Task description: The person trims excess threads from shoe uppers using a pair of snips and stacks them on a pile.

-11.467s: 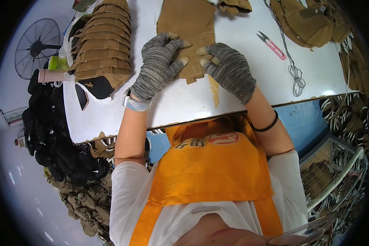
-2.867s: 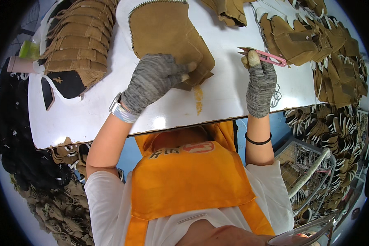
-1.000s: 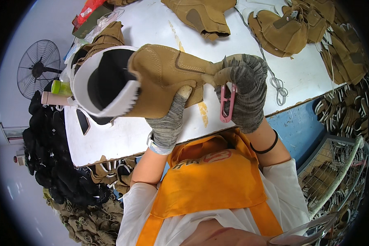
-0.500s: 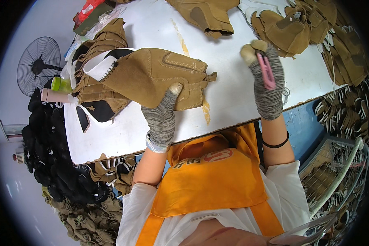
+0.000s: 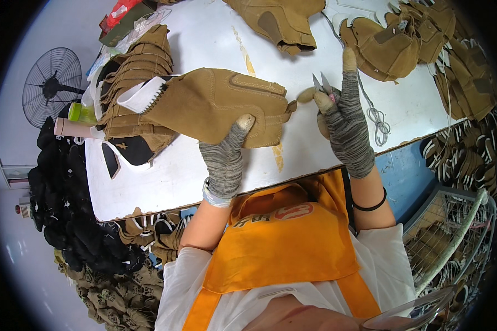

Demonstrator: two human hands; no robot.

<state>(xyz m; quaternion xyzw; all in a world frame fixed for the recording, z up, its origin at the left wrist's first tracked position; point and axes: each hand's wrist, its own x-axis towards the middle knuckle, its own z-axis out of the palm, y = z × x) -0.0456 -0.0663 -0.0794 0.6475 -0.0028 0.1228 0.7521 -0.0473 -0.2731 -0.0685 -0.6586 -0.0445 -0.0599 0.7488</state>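
Note:
My left hand [image 5: 223, 160], in a grey knit glove with bare-looking pale fingertips, grips a tan suede shoe upper [image 5: 215, 105] from its near edge. The thumb lies on top and the other fingers are hidden beneath. A white lining flap with zigzag stitching shows at the upper's left end, and a small tab sticks out at its right end. My right hand [image 5: 345, 121], gloved alike, is closed on small thread snips [image 5: 324, 84], blades pointing up and a bit of pink handle showing. Its index finger points away from me. The snips are just right of the tab, apart from it.
A stack of tan uppers [image 5: 143, 71] stands at the left of the white table [image 5: 176, 190]. More uppers [image 5: 381, 49] lie at the far right. A cord [image 5: 378, 124] is near my right hand. A fan [image 5: 51, 88] and black pile [image 5: 66, 209] are left; a wire cart [image 5: 442, 231] is right.
My right hand has moved left toward the upper and turned the snips from lying in the palm to blades outward. My left hand and the upper have shifted slightly right.

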